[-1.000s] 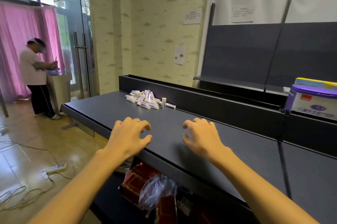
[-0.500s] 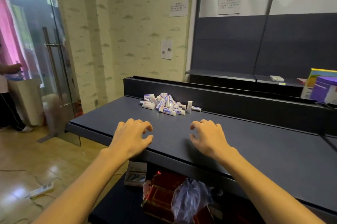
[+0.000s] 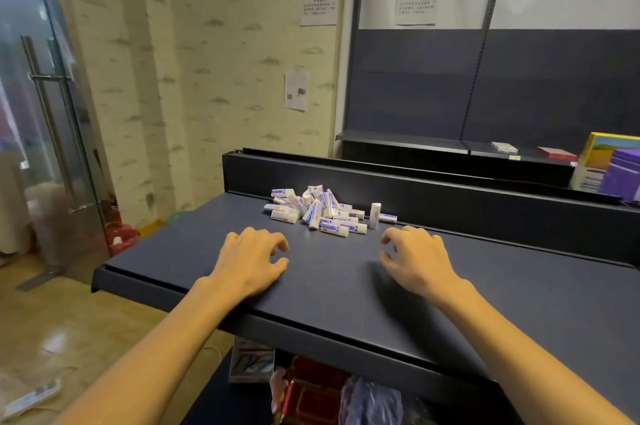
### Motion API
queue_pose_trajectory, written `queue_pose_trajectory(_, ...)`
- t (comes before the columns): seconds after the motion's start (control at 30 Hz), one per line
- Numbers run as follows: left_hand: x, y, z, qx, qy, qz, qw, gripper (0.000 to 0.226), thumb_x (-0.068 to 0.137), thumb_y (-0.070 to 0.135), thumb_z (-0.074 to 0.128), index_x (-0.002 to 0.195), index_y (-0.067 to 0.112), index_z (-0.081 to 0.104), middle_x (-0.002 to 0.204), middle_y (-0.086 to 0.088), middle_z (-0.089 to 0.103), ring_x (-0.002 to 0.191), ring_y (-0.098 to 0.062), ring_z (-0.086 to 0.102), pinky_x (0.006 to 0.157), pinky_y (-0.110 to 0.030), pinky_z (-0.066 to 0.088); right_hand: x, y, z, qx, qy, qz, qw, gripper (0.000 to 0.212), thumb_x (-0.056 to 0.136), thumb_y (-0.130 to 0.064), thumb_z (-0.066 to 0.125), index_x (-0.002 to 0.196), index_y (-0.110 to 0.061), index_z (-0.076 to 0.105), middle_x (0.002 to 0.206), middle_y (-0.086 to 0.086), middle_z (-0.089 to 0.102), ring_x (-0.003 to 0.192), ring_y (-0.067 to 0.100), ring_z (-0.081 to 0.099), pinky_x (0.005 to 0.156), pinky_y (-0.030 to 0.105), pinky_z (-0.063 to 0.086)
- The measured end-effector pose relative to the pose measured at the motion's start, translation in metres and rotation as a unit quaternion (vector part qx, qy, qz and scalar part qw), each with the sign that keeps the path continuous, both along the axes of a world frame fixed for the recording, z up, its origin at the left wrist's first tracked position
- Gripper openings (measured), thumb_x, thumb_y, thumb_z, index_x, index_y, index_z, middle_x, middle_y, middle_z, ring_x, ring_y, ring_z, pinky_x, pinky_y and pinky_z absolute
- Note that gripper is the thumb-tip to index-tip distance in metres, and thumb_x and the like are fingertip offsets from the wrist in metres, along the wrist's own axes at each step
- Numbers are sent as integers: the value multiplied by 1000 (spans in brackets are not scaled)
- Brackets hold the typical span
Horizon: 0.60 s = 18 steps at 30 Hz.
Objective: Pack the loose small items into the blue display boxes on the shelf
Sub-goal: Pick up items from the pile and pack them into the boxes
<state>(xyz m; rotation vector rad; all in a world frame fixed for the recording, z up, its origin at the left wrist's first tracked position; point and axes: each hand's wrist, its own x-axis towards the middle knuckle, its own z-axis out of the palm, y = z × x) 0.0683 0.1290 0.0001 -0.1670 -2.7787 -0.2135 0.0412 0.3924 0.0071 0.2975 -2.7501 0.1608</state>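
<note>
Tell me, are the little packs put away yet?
Not yet. Nothing looks packed: the little packs lie in a loose pile on the dark shelf. The left hand and right hand hover near it, fingers curled, holding nothing. No blue box is clearly in view, so all packing remains.

Both hands rest on the dark shelf (image 3: 194, 272), the left hand (image 3: 251, 260) and right hand (image 3: 417, 260) with loosely curled fingers (image 3: 277, 244), holding nothing. A pile of small white items (image 3: 322, 211) lies just behind them.
</note>
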Motion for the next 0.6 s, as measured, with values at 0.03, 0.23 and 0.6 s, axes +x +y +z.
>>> queue_pose_trajectory(0.03,-8,-3,1,-1,0,-2,1000,26,91,44,51,115,35,57,111,10,62,108,-12,51,96,-33,35,-6,-3,0,-1,-1,-1,1000,32,92,-34,49,122,-25,55,117,1,59,112,25,52,87,34,36)
queue_pose_trajectory(0.23,-52,-11,-1,19,21,-27,999,26,91,43,52,115,33,58,110,11,63,108,-12,51,93,-31,34,-39,-26,0,-1,18,4,1000,27,91,-29,50,116,-24,58,115,0,62,107,25,54,82,34,34)
queue_pose_trajectory(0.6,-122,-20,-16,107,54,-100,988,21,87,38,54,105,30,62,101,10,66,104,-13,55,89,-32,32,-76,-86,-12,-16,15,-53,998,28,93,-33,50,119,-24,57,118,2,56,115,24,44,86,36,37)
